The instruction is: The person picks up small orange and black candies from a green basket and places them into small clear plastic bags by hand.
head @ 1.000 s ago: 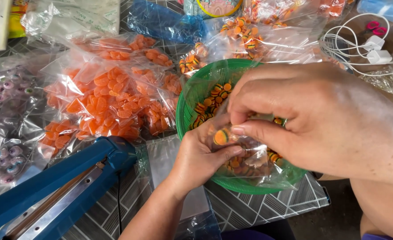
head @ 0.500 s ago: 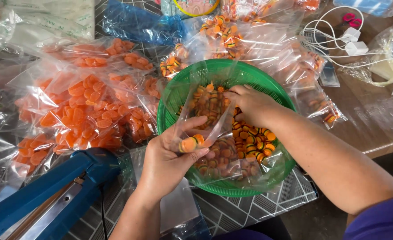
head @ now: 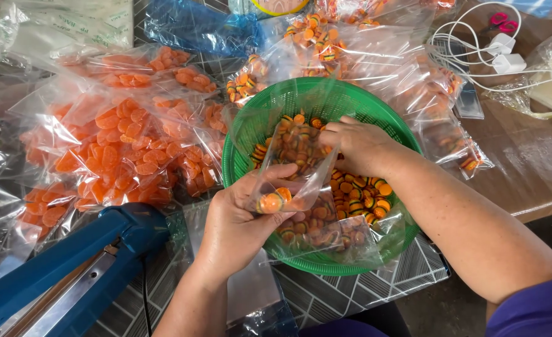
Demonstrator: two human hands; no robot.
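head view: a green mesh basket (head: pixel 242 146) sits on the desk (head: pixel 525 168), holding a heap of small round orange sweets with dark and yellow stripes (head: pixel 357 193), some of them under loose clear film. above the basket a small clear bag (head: pixel 298 165) is held mouth-up; a couple of the striped sweets lie in its bottom corner.

the left hand (head: pixel 242 224) has its grip clamped on that bag, thumb on the near face and fingers behind, pinching the lower corner just where the sweets sit. the right hand (head: pixel 357 146) reaches into the basket at the bag's upper edge, fingers curled together and down among the sweets; whether they pinch a sweet or the bag's edge cannot be told, since the fingertips are hidden.

to the left of the basket lie many clear packets of plain orange jelly pieces (head: pixel 123 146), overlapping one another. behind the basket are more packets of the striped sweets (head: pixel 323 40). a blue heat sealer (head: pixel 70 268) lies at the lower left, its arm pointing toward the left hand. a blue plastic bag (head: pixel 195 28) sits at the top, and white cables with plugs (head: pixel 503 53) lie at the upper right on the wooden surface.
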